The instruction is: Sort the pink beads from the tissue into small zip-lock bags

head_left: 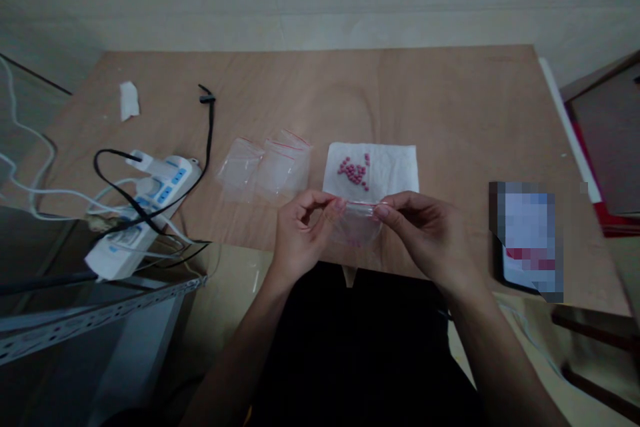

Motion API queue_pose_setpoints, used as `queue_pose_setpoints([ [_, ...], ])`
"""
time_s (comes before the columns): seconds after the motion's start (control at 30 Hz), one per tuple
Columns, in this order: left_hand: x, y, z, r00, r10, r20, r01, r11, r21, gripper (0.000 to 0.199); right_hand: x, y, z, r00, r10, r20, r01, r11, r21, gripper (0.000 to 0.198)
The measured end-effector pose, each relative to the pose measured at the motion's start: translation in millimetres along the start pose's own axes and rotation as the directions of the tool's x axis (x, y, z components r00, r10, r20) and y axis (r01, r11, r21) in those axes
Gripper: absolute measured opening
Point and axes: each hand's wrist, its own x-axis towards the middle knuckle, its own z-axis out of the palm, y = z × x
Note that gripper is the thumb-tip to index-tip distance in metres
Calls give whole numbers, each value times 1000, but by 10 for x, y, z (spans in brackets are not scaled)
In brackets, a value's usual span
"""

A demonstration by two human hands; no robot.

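Bag [356,223]: small, clear, with a red strip along its mouth. We are holding it just above the near edge of the table [450,107], in front of our body, mouth up and stretched level between both hands.

Left hand [303,230]: we are pinching the left end of the bag's mouth between thumb and fingertips, the grip narrow and closed on the plastic.

Right hand [425,233]: we are pinching the right end of the mouth the same way, thumb on top, the other fingers curling beneath.

Beads [355,171]: a small cluster of pink-red round pieces, lying just beyond the bag; we cannot tell exactly what they are.

Tissue [373,170]: white, square, lying flat under the beads, its near edge just behind our fingertips.

Spare bags [265,167]: several clear ones with red strips, overlapping, lying left of the tissue.

Power strip [145,213]: white with blue switches, sitting at the table's left near corner, with white and black cables trailing over it.

Black cord [207,127]: running from the strip toward the far side.

Paper scrap [129,100]: white, lying well apart at the far left.

Blurred-out item [530,240]: resting at the right near edge, not readable.
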Motion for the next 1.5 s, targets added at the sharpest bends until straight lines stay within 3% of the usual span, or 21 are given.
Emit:
queue_pose_setpoints([
  [0.1, -3, -14, -19, 994, -8, 109, 11, 1000, -23, 15, -22, -18, -1, 998, -49, -42, 43, 991, -129, 17],
  [0.17, -2, -34, -30, 994, -8, 109, 11, 1000, -24, 15, -30, -46, 7, 998, -63, -26, 58, 987, -149, 16],
  [0.33, -18, -11, -22, 999, 3, 34, -4, 1000, 19, 14, -46, -61, 74, 999, -6, 50, 1, 996, 91, 16],
  [0.6, -16, 87, -1, 981, -10, 194, 25, 997, -73, 10, -77, -92, 70, 998, 18, 57, -27, 986, 167, 6],
  [0.83, -18, 108, -14, 993, -19, 116, 22, 999, -25, 9, -106, -59, 22, 998, 40, 47, -49, 979, 200, 5],
  [1.03, -25, 136, -41, 988, -59, 143, 76, 991, -112, 14, -128, -109, -16, 999, -38, -6, 38, 989, 140, 10],
  [1.2, -41, 101, -113, 997, 10, 71, -2, 994, -111, 12, -129, -137, -17, 999, -40, 0, 40, 993, 107, 5],
  [1.5, -77, 185, -109, 992, 119, 51, -119, 993, -3, 11, -161, -142, 42, 995, -93, -43, 96, 994, 53, 4],
])
